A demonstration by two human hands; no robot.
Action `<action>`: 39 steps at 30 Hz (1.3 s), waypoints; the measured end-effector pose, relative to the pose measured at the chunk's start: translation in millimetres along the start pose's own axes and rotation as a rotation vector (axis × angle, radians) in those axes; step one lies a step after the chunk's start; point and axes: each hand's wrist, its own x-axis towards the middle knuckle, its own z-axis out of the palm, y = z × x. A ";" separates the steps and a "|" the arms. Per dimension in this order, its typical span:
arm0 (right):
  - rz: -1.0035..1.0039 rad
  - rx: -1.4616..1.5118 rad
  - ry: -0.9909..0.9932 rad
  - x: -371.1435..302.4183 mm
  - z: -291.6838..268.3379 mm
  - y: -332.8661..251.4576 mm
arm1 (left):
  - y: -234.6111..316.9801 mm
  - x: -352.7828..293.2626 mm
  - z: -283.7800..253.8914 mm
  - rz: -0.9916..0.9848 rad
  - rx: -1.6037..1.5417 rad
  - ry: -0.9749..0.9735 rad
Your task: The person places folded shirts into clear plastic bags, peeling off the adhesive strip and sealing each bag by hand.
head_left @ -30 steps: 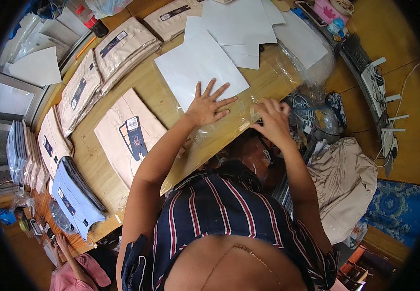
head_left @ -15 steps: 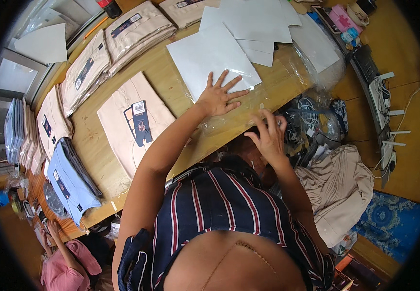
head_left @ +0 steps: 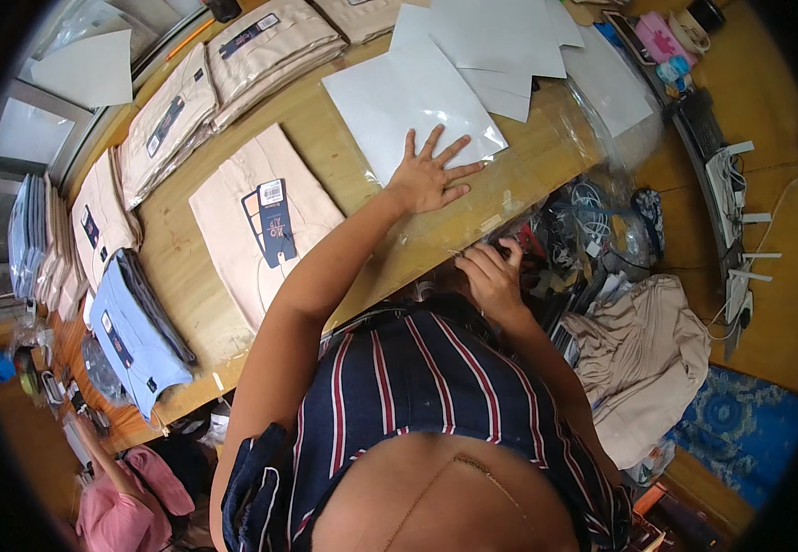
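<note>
Past the left end of the table [head_left: 161, 253] stands a blue stack [head_left: 27, 235] with a beige stack [head_left: 60, 262] beside it. Off the table's near left corner is a person in pink [head_left: 127, 511]. On that corner lies a folded blue shirt [head_left: 146, 354] over a grey one, and beige packs [head_left: 164, 129] with dark tags run along the table's far left edge, a pencil [head_left: 190, 39] just beyond them. Left of the table's middle lies a folded beige shirt [head_left: 242, 207], its dark tag [head_left: 276, 230] face up.

Right of the table's middle, a white sheet [head_left: 399, 92] lies flat under clear film [head_left: 489, 140]. The left hand [head_left: 433, 178] rests on its near end, palm down, fingers spread. More sheets [head_left: 500, 41] overlap toward the table's far side. The right hand [head_left: 491, 274] is at the table's near edge, apart from the left, fingers curled; whether they pinch anything I cannot tell.

Off the table's right end are pale cables [head_left: 590, 210] and a crumpled beige cloth [head_left: 643, 359], then a dark phone [head_left: 696, 120], a white router [head_left: 735, 184] and a blue patterned cloth [head_left: 740, 423].
</note>
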 end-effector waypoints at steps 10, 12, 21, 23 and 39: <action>0.810 0.300 -0.005 -61.5 -29.6 56.2 | 117.3 15.7 8.9 -0.340 -0.369 0.176; 0.871 0.416 -0.020 -75.7 -14.1 73.4 | 133.5 17.6 2.6 -0.351 -0.433 0.194; 1.467 1.967 0.450 -62.8 14.2 91.6 | -8.9 22.0 -10.3 -0.882 0.041 0.382; 1.438 2.192 0.344 -68.6 28.5 102.0 | -25.9 17.8 -23.5 -0.922 -0.124 0.243; 1.304 1.354 0.222 -29.3 -9.2 81.1 | -39.8 -24.3 -50.5 -0.768 -1.443 0.194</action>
